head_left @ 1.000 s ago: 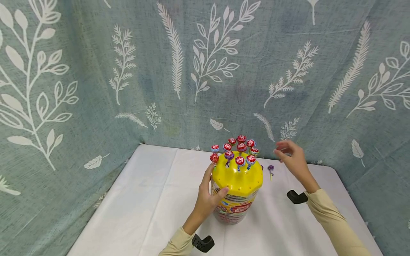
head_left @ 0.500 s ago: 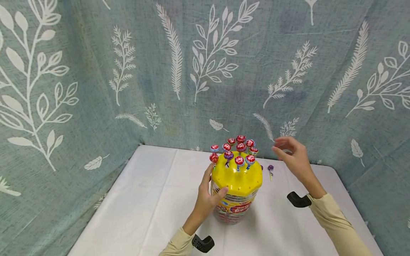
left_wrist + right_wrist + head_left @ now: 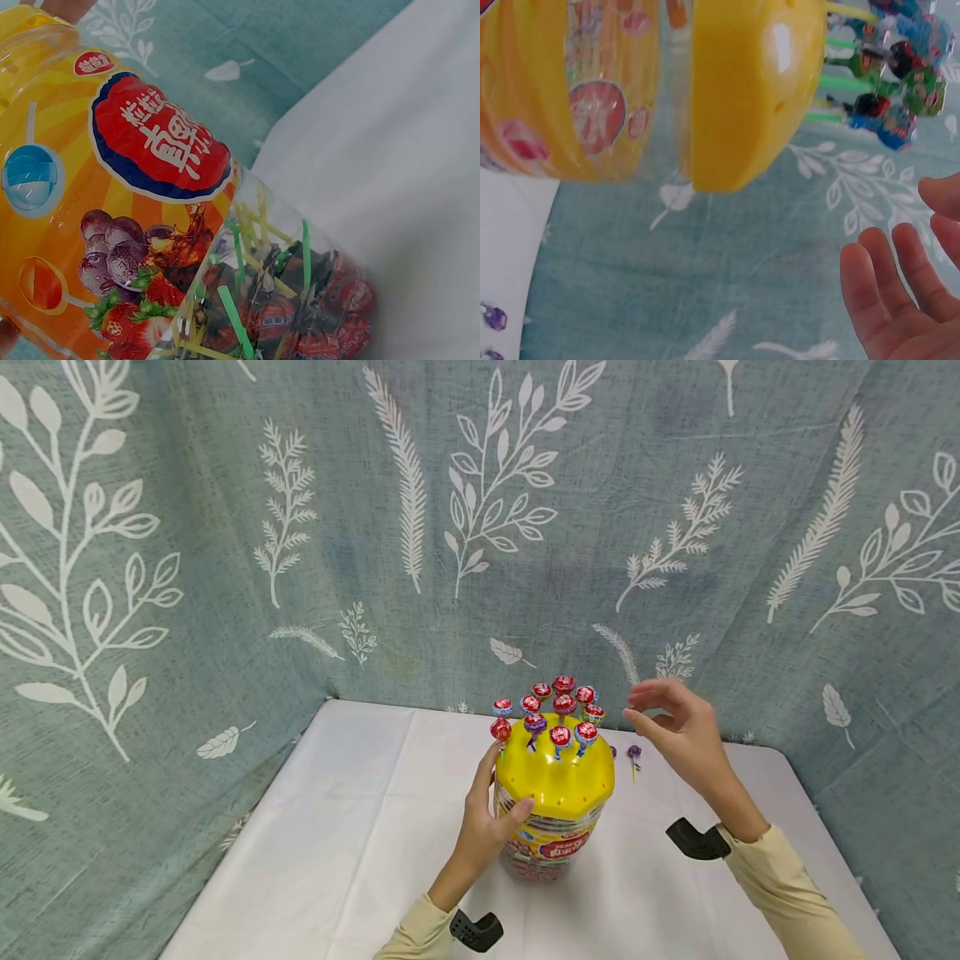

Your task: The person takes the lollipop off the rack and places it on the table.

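A clear plastic jar of lollipops [image 3: 161, 157] with a fruit-print label stands upright on the table, capped by a yellow lid [image 3: 555, 781]. Several wrapped lollipops [image 3: 563, 703] stick up from the holes across the lid's back and middle, red, blue and purple among them. My left hand [image 3: 480, 831] grips the lid's left side, thumb on the front edge. To the right of the lollipops, my right hand [image 3: 678, 731] is raised with fingers loosely bent and nothing visible in them. In the right wrist view its fingertips [image 3: 855, 259] are apart from the lollipop heads.
Behind the jar on its right, a loose purple lollipop [image 3: 634, 752] lies on the white tablecloth [image 3: 420, 777]; another is partly hidden by the jar. A leaf-patterned grey-green curtain [image 3: 360, 527] rises right behind the table and along both sides.
My right hand has shifted slightly left, nearer the lollipops on the lid, after a small drift to the right. The left hand and the jar have stayed put.
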Tool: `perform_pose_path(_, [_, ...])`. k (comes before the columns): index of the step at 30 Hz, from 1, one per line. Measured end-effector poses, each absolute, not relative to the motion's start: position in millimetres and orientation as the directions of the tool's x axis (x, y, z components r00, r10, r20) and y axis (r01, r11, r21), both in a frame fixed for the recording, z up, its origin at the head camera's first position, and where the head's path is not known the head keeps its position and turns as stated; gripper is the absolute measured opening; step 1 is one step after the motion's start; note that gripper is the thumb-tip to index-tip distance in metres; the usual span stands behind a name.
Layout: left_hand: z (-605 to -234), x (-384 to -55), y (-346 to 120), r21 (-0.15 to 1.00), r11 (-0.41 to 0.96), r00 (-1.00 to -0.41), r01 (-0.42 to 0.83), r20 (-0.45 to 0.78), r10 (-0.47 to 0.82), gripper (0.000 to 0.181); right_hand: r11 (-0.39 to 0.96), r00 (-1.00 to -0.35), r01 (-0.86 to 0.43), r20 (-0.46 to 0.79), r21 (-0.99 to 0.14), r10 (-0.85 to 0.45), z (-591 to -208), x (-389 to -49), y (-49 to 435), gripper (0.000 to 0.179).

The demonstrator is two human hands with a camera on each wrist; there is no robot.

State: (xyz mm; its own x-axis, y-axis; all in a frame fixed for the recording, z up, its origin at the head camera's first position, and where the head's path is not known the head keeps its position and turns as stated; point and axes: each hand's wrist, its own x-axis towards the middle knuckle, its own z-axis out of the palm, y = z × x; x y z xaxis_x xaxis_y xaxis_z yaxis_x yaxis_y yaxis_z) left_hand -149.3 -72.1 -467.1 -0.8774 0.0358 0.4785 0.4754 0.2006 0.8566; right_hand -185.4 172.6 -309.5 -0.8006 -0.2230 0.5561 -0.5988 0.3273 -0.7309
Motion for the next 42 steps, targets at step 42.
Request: perform_pose_path(42, [-470, -150, -73, 0.862, 0.184, -0.879, 0.473, 0.477, 0.028, 0.077, 0.237, -0.709, -0.704, 0.678, -0.669, -0.194, -335, -166, 128, 0.046])
